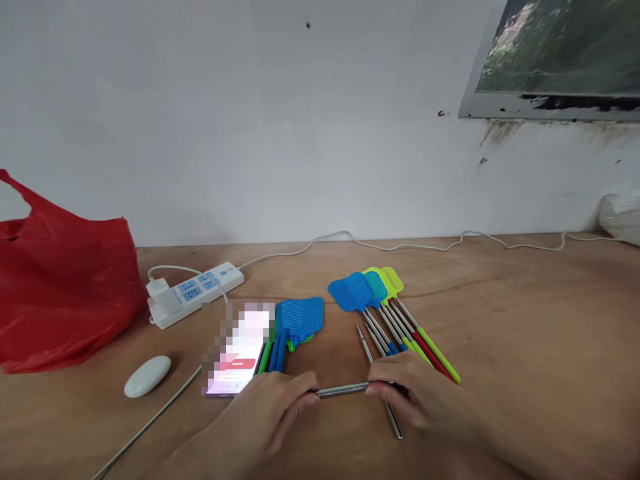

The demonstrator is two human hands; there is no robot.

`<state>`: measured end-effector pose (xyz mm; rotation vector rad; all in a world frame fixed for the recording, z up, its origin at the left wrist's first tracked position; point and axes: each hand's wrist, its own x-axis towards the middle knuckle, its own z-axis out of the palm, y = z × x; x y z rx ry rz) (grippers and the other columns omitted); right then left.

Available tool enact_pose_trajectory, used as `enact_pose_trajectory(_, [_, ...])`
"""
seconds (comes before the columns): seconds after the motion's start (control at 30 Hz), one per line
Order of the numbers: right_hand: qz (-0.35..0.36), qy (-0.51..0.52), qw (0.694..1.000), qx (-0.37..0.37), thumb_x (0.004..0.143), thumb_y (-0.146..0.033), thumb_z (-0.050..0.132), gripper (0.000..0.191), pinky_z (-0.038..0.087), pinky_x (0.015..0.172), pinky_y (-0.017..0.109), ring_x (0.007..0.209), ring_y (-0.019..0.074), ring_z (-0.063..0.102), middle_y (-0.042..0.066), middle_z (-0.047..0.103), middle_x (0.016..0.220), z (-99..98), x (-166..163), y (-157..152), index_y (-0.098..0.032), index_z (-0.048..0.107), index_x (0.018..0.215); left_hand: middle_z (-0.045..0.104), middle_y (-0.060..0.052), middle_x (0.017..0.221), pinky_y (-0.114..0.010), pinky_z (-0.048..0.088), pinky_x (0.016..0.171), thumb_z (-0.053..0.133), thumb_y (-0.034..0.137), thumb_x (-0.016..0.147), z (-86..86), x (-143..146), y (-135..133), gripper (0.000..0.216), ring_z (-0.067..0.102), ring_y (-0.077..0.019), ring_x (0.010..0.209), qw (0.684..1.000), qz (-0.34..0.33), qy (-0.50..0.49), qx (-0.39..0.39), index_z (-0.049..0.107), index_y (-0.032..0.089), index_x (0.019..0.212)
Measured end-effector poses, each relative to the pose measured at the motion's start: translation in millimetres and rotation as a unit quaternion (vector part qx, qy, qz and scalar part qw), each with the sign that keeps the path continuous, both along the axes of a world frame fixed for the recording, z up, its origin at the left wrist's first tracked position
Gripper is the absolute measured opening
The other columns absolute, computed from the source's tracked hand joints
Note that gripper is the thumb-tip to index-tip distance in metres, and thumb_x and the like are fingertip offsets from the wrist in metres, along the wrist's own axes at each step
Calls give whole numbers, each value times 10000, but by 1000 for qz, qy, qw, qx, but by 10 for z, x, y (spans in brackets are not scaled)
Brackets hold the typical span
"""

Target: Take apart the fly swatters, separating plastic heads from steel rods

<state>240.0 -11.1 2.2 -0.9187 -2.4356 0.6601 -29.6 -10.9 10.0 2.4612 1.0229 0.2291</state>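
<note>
My left hand (280,403) and my right hand (413,390) each grip one end of a thin metal telescopic rod (343,391), held almost level above the table. Both hands are closed, and the rod's ends are hidden in my fingers. Beneath my right hand lies another metal rod (394,421), slanting and partly covered. Past that hand, several assembled fly swatters (353,291) are fanned out, with blue, teal and yellow-green heads and coloured grips. Beyond my left hand is a pile of blue and green swatter heads (303,317) beside blue and green grips (278,359).
A lit phone (239,353) lies left of the loose parts, near a white mouse-shaped object (147,377). Behind them is a white power strip (197,293) with a cable (395,248) along the wall. A red plastic bag (70,287) stands at far left.
</note>
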Motion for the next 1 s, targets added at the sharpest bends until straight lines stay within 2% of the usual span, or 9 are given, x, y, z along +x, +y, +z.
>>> enact_pose_trajectory(0.2, [-2, -34, 999, 25, 1054, -288, 383, 317, 323, 580, 263, 630, 143, 533, -1, 600, 719, -51, 63, -37, -208, 549, 797, 531, 28, 669, -287, 240, 538, 276, 365, 1075, 21, -39, -59, 329, 517, -173, 590, 1000, 19, -4, -24, 430, 236, 814])
enact_pose_trajectory(0.4, [17, -52, 993, 105, 1074, -272, 304, 402, 328, 575, 283, 631, 156, 539, 26, 614, 727, -63, 75, -29, -204, 549, 763, 523, 36, 677, -284, 264, 552, 266, 389, 1088, -8, -77, -70, 359, 511, -160, 611, 999, 20, -12, -40, 450, 234, 821])
enact_pose_trajectory(0.63, [-2, -42, 992, 122, 1054, -225, 323, 364, 354, 573, 282, 634, 164, 546, 25, 617, 710, -104, 97, -42, -211, 544, 765, 567, 26, 704, -280, 310, 566, 250, 445, 1086, -1, -60, -113, 408, 538, -165, 638, 997, 40, -9, -59, 486, 234, 830])
enact_pose_trajectory(0.73, [4, -42, 985, 166, 1039, -168, 314, 357, 359, 559, 284, 610, 162, 524, 23, 610, 689, -95, 96, -56, -207, 553, 777, 563, 25, 713, -266, 338, 580, 267, 453, 1080, 46, -53, -129, 409, 542, -165, 662, 997, 48, -7, -66, 501, 233, 828])
enact_pose_trajectory(0.87, [12, -61, 963, 262, 1042, -146, 321, 335, 379, 564, 299, 600, 173, 508, 34, 612, 682, -127, 117, -43, -190, 591, 850, 522, 32, 684, -251, 333, 561, 263, 477, 1070, 83, -65, -127, 432, 525, -155, 657, 995, 41, -15, -85, 475, 228, 788])
enact_pose_trajectory(1.0, [30, -84, 951, 295, 1022, -87, 300, 331, 409, 583, 304, 615, 181, 508, 34, 598, 682, -200, 157, -18, -176, 603, 924, 516, 33, 690, -249, 346, 577, 267, 479, 1066, 88, -79, -145, 432, 521, -152, 661, 993, 47, -17, -110, 448, 225, 767])
